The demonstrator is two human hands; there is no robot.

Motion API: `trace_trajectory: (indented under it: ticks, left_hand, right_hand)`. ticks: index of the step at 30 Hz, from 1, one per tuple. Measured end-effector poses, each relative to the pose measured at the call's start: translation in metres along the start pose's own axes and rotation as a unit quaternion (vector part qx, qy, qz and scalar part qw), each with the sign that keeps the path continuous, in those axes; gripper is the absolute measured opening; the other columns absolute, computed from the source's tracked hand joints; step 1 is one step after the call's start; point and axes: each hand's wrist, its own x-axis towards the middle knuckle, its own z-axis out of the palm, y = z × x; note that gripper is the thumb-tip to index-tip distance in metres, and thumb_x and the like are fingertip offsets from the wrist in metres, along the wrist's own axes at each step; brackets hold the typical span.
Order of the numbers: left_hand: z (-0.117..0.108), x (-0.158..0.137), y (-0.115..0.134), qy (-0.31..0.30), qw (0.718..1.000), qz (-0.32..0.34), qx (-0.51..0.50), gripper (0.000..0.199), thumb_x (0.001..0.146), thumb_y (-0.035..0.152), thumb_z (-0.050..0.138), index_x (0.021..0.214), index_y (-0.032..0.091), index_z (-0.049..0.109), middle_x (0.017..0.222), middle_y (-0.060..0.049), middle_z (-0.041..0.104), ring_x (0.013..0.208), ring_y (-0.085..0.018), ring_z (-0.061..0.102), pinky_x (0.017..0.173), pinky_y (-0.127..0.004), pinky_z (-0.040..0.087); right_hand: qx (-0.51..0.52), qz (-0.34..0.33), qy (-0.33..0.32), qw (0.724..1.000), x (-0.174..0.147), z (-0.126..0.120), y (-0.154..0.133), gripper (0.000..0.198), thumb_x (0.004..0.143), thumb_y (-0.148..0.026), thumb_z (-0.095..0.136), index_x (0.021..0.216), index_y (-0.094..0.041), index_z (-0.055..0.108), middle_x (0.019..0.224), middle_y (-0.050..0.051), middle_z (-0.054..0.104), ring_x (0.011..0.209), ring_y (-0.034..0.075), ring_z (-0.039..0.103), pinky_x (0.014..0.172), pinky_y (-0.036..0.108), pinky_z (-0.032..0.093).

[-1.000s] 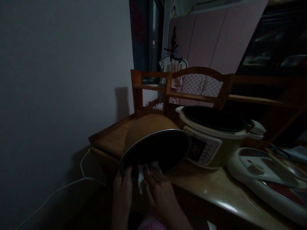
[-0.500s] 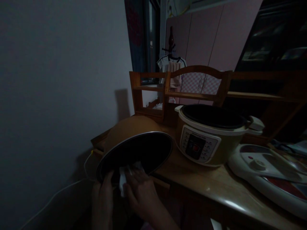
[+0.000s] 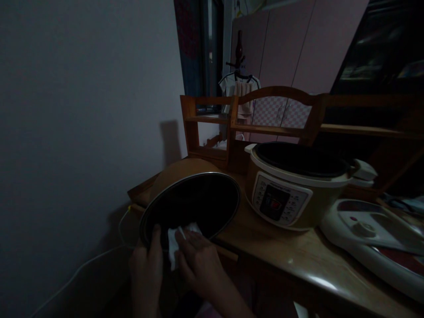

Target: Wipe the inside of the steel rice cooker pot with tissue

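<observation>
Tilting at the edge of the surface (image 3: 265, 240), the pot (image 3: 190, 201) lies toward twelve o'clock from the right grip (image 3: 198, 258), which holds a tissue (image 3: 173, 249), while the left grip (image 3: 147, 258) clasps its rim at seven, its mouth's long axis running eight to two.

Dim, low light in here, and straight to the wooden shelf unit (image 3: 278, 91): pale wall (image 3: 86, 106) on its left, dark window (image 3: 211, 48) behind its left end, pink cupboard (image 3: 281, 48) looming behind its middle, glossy desk (image 3: 261, 240) beneath it, catching a bright streak (image 3: 323, 282) in front!
</observation>
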Motion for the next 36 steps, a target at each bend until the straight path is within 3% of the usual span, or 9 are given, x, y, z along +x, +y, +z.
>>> trace_trajectory:
  ticks: [5, 8, 11, 13, 15, 18, 22, 31, 36]
  left_hand:
    - [0.007, -0.007, 0.004, 0.025, 0.997, 0.006, 0.07, 0.055, 0.079, 0.07, 0.041, 0.055, 0.022, 0.056, 0.052, -0.013, 0.057, 0.062, -0.034, 0.06, 0.066, -0.045, 0.045]
    - [0.009, -0.012, 0.01, 0.032, 0.993, 0.008, 0.109, 0.061, 0.078, 0.072, 0.042, 0.057, 0.018, 0.061, 0.056, -0.018, 0.06, 0.071, -0.041, 0.064, 0.071, -0.051, 0.047]
    - [0.009, -0.018, 0.023, 0.078, 0.989, 0.12, -0.03, 0.05, 0.079, 0.056, 0.058, 0.103, 0.013, 0.069, 0.106, -0.02, 0.069, 0.111, -0.037, 0.06, 0.099, -0.05, 0.04]
    - [0.013, -0.021, 0.031, 0.097, 0.963, 0.195, -0.157, 0.059, 0.081, 0.042, 0.063, 0.135, 0.021, 0.052, 0.141, -0.012, 0.052, 0.133, -0.027, 0.044, 0.113, -0.042, 0.028]
    - [0.022, -0.025, 0.034, 0.093, 0.936, 0.212, -0.266, 0.067, 0.083, 0.033, 0.063, 0.145, 0.025, 0.039, 0.153, -0.007, 0.038, 0.14, -0.023, 0.034, 0.116, -0.037, 0.023]
    - [0.044, -0.028, 0.023, 0.137, 0.9, 0.171, -0.378, 0.06, 0.082, 0.028, 0.064, 0.139, 0.022, 0.048, 0.145, -0.008, 0.049, 0.134, -0.025, 0.043, 0.112, -0.041, 0.032]
    - [0.067, -0.029, 0.0, 0.185, 0.883, 0.119, -0.416, 0.052, 0.08, 0.032, 0.064, 0.13, 0.019, 0.055, 0.139, -0.009, 0.054, 0.128, -0.03, 0.05, 0.107, -0.046, 0.04]
    - [0.086, -0.042, 0.007, 0.086, 0.911, 0.166, -0.368, 0.062, 0.085, 0.033, 0.061, 0.143, 0.02, 0.041, 0.152, -0.011, 0.038, 0.143, -0.026, 0.029, 0.118, -0.041, 0.022]
    - [0.101, -0.049, 0.015, 0.069, 0.923, 0.124, -0.357, 0.057, 0.09, 0.04, 0.053, 0.142, 0.018, 0.041, 0.154, -0.012, 0.034, 0.145, -0.024, 0.023, 0.119, -0.038, 0.015]
  right_hand:
    - [0.008, -0.004, 0.001, 1.0, 0.001, -0.001, 0.004, 0.047, 0.099, -0.027, 0.044, 0.145, -0.02, 0.038, 0.144, 0.008, 0.047, 0.132, 0.018, 0.043, 0.113, 0.035, 0.032]
    - [0.01, -0.008, 0.004, 1.0, 0.001, -0.002, 0.007, 0.046, 0.099, -0.027, 0.044, 0.145, -0.021, 0.038, 0.143, 0.007, 0.047, 0.132, 0.017, 0.042, 0.113, 0.034, 0.032]
    - [0.003, 0.0, 0.012, 1.0, 0.001, -0.002, 0.01, 0.045, 0.099, -0.027, 0.044, 0.144, -0.023, 0.04, 0.142, 0.005, 0.049, 0.131, 0.016, 0.043, 0.112, 0.033, 0.033]
    - [-0.014, 0.012, 0.019, 1.0, 0.001, -0.001, 0.013, 0.042, 0.1, -0.027, 0.043, 0.142, -0.023, 0.043, 0.14, 0.005, 0.051, 0.129, 0.017, 0.046, 0.111, 0.034, 0.034]
    - [-0.04, 0.026, 0.03, 0.998, 0.001, 0.0, 0.017, 0.039, 0.1, -0.026, 0.042, 0.139, -0.022, 0.047, 0.137, 0.005, 0.054, 0.126, 0.018, 0.049, 0.11, 0.035, 0.035]
    - [-0.087, 0.038, 0.04, 0.995, 0.002, -0.001, 0.027, 0.036, 0.099, -0.024, 0.042, 0.134, -0.019, 0.052, 0.132, 0.007, 0.058, 0.123, 0.019, 0.051, 0.109, 0.036, 0.036]
    - [-0.15, 0.044, 0.054, 0.986, 0.007, -0.007, 0.042, 0.034, 0.098, -0.023, 0.042, 0.129, -0.015, 0.057, 0.129, 0.011, 0.059, 0.122, 0.02, 0.052, 0.11, 0.038, 0.035]
    - [-0.134, 0.077, 0.059, 0.986, 0.009, -0.019, 0.051, 0.031, 0.1, -0.024, 0.042, 0.125, -0.019, 0.06, 0.128, 0.006, 0.061, 0.12, 0.018, 0.054, 0.107, 0.033, 0.038]
    - [-0.11, 0.082, 0.054, 0.989, 0.007, -0.023, 0.049, 0.034, 0.102, -0.024, 0.039, 0.128, -0.018, 0.059, 0.13, 0.007, 0.059, 0.123, 0.018, 0.052, 0.108, 0.033, 0.038]
